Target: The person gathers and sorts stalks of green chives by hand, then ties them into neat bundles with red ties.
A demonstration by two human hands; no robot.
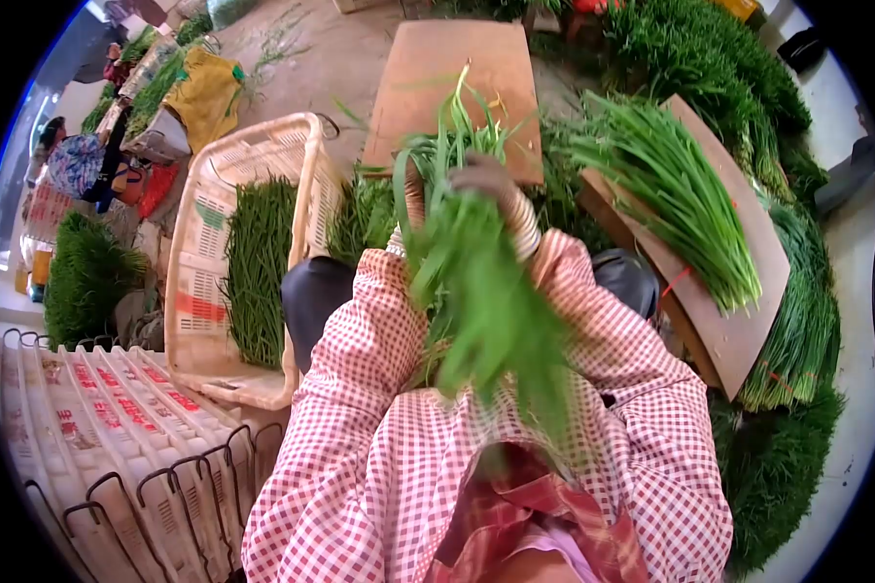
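A bunch of green garlic chives [486, 291] hangs in front of my chest, its leaf tips toward my lap and smeared by motion. My right hand [488, 182], somewhat blurred, is closed over the upper part of that bunch. To its left, my left hand [414, 197] grips chives too, and leaves drape over its fingers and hide part of them. Pale stem ends [462, 109] point away from me, over a brown board [452, 73] with a few loose leaves on it.
At left stands a plastic crate [306, 160] holding chives [260, 262]; stacked white crates [97, 418] with wire handles are nearer. Chives [685, 185] lie on a tilted board [758, 233] at right, with more heaps [700, 58] behind. A person [83, 165] is at far left.
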